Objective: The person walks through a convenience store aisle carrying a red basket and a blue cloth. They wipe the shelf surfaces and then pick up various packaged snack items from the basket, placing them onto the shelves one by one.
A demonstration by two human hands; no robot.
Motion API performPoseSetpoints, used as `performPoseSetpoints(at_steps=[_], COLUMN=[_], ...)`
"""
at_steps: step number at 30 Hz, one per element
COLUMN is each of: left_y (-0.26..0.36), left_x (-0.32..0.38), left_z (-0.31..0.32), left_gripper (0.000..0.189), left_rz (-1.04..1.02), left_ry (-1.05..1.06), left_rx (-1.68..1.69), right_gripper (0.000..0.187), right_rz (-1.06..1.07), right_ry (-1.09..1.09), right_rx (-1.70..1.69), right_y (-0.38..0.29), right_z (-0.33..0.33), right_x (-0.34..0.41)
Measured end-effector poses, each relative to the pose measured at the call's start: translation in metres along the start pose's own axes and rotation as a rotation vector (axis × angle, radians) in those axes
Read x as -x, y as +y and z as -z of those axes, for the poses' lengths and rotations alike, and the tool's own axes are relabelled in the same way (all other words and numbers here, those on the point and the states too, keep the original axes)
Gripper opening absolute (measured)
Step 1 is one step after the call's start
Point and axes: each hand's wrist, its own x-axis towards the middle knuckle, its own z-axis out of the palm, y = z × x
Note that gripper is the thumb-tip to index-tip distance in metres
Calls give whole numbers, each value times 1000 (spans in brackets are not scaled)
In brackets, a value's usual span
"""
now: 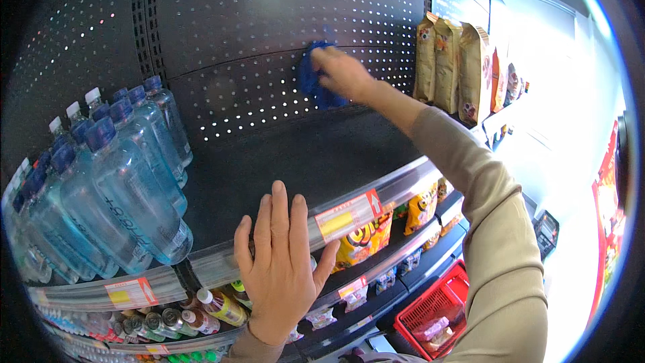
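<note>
My right hand (345, 71) grips a blue cloth (313, 80) and presses it to the perforated back panel (242, 78) of a black store shelf. The hand is slightly blurred. Below it lies the bare black shelf board (302, 148). My left hand (279, 262) holds nothing; its fingers are spread over the clear front rail (216, 267) of that shelf, palm down. Left of it stand several clear water bottles (133, 201) with blue caps. Beyond my right forearm stand gold snack bags (446, 68) in an upright row.
Lower shelves hold orange snack bags (421, 209), small drink bottles (221, 305) and cans (171, 320). A red plastic basket (428, 307) with packages inside sits at the lower right. Price labels (347, 214) line the shelf fronts. A bright aisle floor (569, 272) runs along the right.
</note>
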Motion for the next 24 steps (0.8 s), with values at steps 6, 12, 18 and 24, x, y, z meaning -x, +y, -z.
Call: performPoseSetpoints(at_steps=[6,12,18,24], left_y=[0,-3,7,83], left_x=[1,0,0,49], left_z=[-5,2,2,-8], left_gripper=[67,70,63,54], left_rz=[4,26,-19,-266], left_ry=[13,-35,51,-158], left_rx=[-12,-85,-45,896], right_gripper=[20,28,43,48], right_rz=[-559,-543,-961,-1149], right_ry=[210,589,817,975], right_rx=[-741,-1546,-1754,-2183], right_y=[58,-28,-98,-182], right_z=[72,127,105,64], right_x=[81,198,404,496])
